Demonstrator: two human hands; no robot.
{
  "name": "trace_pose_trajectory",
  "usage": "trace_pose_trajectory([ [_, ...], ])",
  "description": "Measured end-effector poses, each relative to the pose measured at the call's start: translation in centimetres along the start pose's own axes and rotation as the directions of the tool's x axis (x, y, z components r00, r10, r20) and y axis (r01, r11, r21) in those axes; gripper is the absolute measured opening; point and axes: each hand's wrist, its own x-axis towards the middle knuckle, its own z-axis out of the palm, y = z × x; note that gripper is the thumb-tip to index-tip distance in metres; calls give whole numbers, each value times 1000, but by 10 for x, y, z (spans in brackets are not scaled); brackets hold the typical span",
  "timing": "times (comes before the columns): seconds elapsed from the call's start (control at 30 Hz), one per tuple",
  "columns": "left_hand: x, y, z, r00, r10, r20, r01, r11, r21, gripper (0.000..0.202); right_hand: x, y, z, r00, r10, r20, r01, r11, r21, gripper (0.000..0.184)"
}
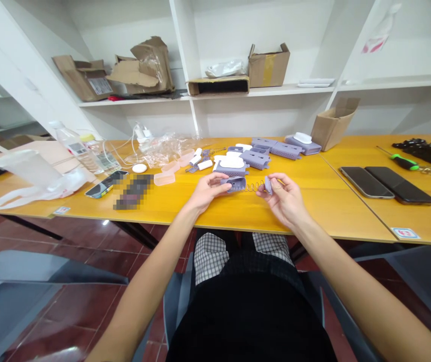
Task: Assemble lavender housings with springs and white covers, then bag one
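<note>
My left hand is closed around a hollow purple-grey plastic housing, its open end turned to the right. Between thumb and fingers, my right hand pinches a small purple-grey plastic end piece. A thin metal coil spring stretches across the gap between these two parts; where its ends are fastened I cannot make out. Just behind my hands lie more perforated purple-grey housings, a white rounded cover, small white cylinders and some loose springs.
Pale pink translucent trays and crumpled clear plastic lie left of the parts. A phone is farther left. To the right are two dark phones and a green-black screwdriver. A cardboard box stands behind.
</note>
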Motion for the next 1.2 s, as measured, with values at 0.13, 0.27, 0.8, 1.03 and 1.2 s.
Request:
trace_pose_trajectory([
  [0.13,-2,2,4,999,-29,22,30,999,-23,39,1,1,-2,1000,-8,-12,8,1000,-23,21],
  [0.27,-2,3,5,998,-70,2,70,996,-58,39,2,-3,-2,999,-40,-36,39,999,-12,25],
  [0.8,-1,-3,5,992,-124,28,124,992,-14,36,8,-20,-5,993,-104,-60,102,994,-25,27],
  [1.03,0,-6,3,992,-120,35,120,993,-10,37,7,-20,-6,994,-96,-45,94,995,-44,27],
  [1.2,0,-5,4,992,-111,56,112,993,-20,37,6,-18,-6,995,-95,-32,93,994,-60,26],
])
